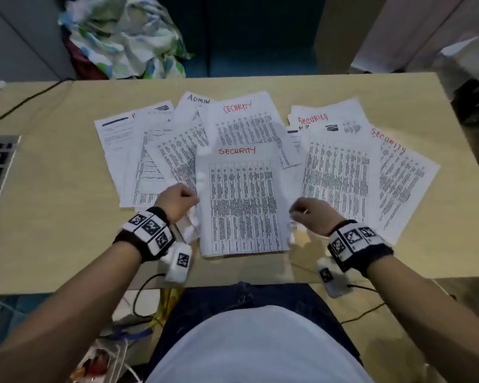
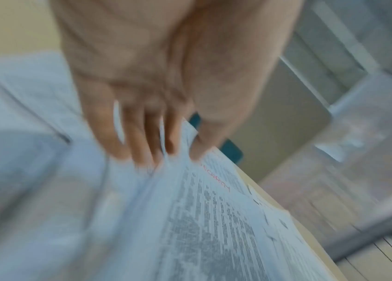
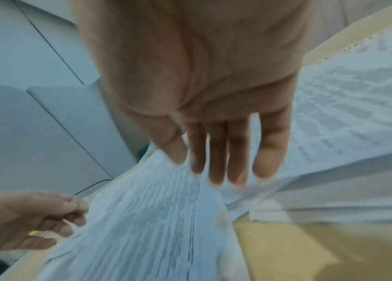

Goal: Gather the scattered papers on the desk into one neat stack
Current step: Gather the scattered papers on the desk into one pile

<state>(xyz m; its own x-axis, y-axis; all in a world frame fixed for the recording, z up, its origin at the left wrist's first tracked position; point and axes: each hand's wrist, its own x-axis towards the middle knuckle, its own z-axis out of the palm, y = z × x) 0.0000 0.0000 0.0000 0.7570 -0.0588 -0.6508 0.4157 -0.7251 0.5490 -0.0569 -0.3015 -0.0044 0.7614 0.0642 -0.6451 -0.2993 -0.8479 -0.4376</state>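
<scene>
Your left hand (image 1: 177,201) pinches the left edge of the centre sheet (image 1: 242,200), fingers under and thumb on top, as the left wrist view shows despite the blur. Your right hand (image 1: 311,214) has its fingers curled at the right edge of that sheet in the head view; in the right wrist view the fingers (image 3: 216,163) run nearly straight down onto the paper, so I cannot tell whether it grips or only rests there.

The sheet lies nearest you on the desk (image 1: 53,217), over a fan of other papers. More lie under it: a crumpled white edge shows beside each wrist.

To do this step well, I would treat this sheet as the base of the stack. Keep both edges level, lift only slightly, and square it to the desk's near edge before you draw in the left papers (image 1: 138,158) and the right papers (image 1: 365,167). Pull neighbours over in small groups; thin sheets will likely slide and buckle if dragged by 1 corner.

Writing: "SECURITY" in red heads the centre sheet and 3 others. "ADMIN" (image 1: 198,99) in black heads 1 at the back. The printed tables are too small to read.
</scene>
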